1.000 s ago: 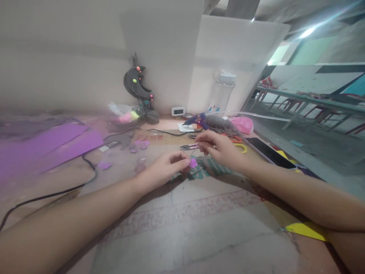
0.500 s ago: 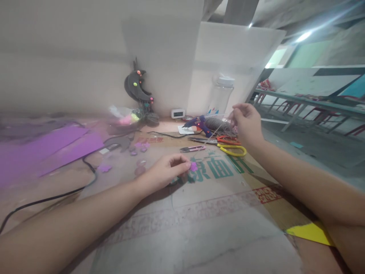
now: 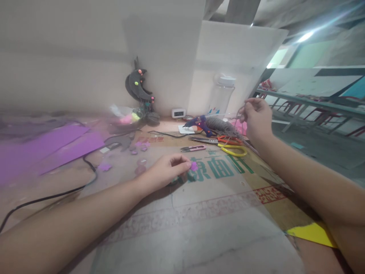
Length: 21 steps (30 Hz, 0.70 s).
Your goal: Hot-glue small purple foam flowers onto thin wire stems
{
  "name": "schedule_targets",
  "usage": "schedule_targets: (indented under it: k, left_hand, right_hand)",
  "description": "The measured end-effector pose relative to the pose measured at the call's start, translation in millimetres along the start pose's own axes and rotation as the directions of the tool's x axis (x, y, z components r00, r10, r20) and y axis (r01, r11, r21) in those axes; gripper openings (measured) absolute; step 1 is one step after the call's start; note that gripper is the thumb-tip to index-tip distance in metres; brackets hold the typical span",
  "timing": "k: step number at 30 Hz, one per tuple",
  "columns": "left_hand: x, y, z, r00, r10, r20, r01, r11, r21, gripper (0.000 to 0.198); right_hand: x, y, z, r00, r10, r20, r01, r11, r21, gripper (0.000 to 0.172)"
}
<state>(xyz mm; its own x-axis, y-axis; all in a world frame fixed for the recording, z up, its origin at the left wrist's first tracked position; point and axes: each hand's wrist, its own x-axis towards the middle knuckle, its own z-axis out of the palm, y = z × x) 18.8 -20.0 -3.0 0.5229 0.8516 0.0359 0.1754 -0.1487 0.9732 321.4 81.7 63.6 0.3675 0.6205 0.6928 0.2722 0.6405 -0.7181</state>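
Observation:
Between the thumb and finger of my left hand [image 3: 168, 170] is a small purple flower [image 3: 194, 166], held just above the printed cardboard. My right hand [image 3: 258, 117] is raised at the right, its fingertips pinched on a strand of grey yarn [image 3: 236, 117]. Behind and left of that hand lies a bundle of grey yarn [image 3: 219, 124]. Below it are scissors [image 3: 232, 150] with one yellow and one orange handle. Pink thread snips [image 3: 194, 148] lie beyond my left hand. Loose purple flowers [image 3: 104, 167] rest to the left.
A blue glue gun [image 3: 199, 125] stands near a small white clock [image 3: 178, 113] and a clear bottle [image 3: 224, 95]. Purple sheets [image 3: 68, 146] and a black cable [image 3: 54, 197] occupy the left. A decorated dark crescent [image 3: 137, 85] stands at the back. Yellow sheet [image 3: 312, 234] lies right.
My right hand has moved up and to the right, with the yarn strand in its fingers. The left hand stays in place with the purple flower.

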Motion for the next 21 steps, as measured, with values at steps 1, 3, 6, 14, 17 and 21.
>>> schedule_targets:
  k: [1, 3, 6, 14, 17, 21]
  left_hand:
    - [0, 0, 0.0, 1.000, 0.005, 0.003, -0.005, 1.000, -0.001, 0.026]
    - [0, 0, 0.0, 1.000, 0.011, 0.005, -0.011, 1.000, -0.002, 0.026]
    - [0, 0, 0.3, 1.000, 0.002, 0.002, -0.002, 1.000, -0.018, 0.027]
    - [-3, 5, 1.4, 0.995, 0.085, -0.052, -0.089, 0.993, -0.080, 0.025]
    - [-4, 2, 3.0, 0.994, 0.097, 0.059, -0.086, 0.982, -0.169, 0.023]
    - [-5, -2, 3.5, 0.977, 0.076, 0.198, -0.047, 0.988, -0.147, 0.021]
  right_hand:
    - [-2, 0, 1, 0.999, 0.015, 0.029, -0.015, 1.000, -0.002, 0.011]
    - [-7, -3, 4, 0.996, 0.038, 0.081, -0.038, 0.999, -0.004, 0.008]
    - [-20, -17, 13, 0.983, 0.057, 0.172, -0.055, 0.998, -0.018, 0.005]
    - [-91, -72, 38, 0.633, 0.193, 0.750, -0.162, 0.980, -0.115, 0.008]
    - [-115, -75, 41, 0.506, 0.206, 0.837, -0.111, 0.978, -0.174, 0.010]
    - [-117, -66, 41, 0.555, 0.190, 0.810, -0.089, 0.982, -0.169, 0.011]
